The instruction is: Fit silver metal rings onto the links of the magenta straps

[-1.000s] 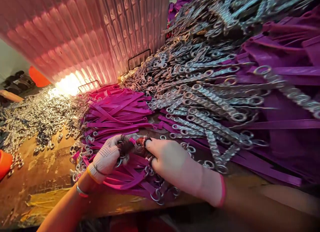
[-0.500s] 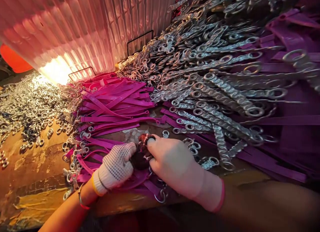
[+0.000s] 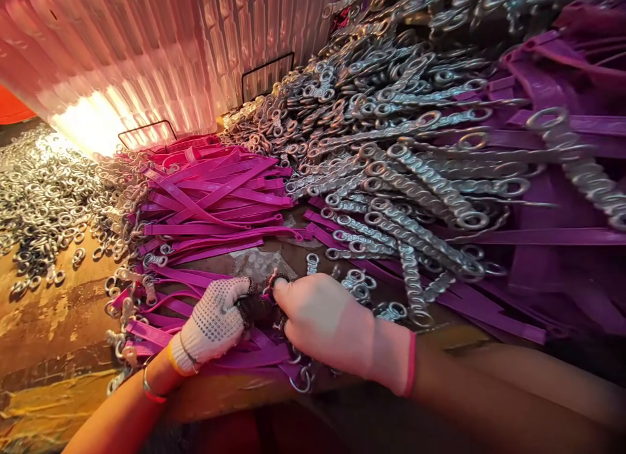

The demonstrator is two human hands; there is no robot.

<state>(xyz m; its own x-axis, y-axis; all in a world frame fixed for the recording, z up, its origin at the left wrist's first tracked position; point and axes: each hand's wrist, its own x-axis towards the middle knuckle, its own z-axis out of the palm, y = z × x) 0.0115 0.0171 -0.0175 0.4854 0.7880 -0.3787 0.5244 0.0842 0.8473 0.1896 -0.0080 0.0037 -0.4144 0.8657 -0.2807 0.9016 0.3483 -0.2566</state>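
Shifted slightly leftward since before, both gloved hands meet over the pile's near edge: left hand [image 3: 215, 323] and right hand [image 3: 325, 323] pinch one magenta strap [image 3: 264, 302] end between curled fingertips on the worn bench [image 3: 63, 323].

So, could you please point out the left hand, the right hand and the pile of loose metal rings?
left hand [image 3: 215, 323]: head view, back of the dotted knit glove.
right hand [image 3: 325, 323]: head view, back of the pale glove.
pile of loose metal rings [image 3: 39, 206]: head view, middle of the heap at far left.
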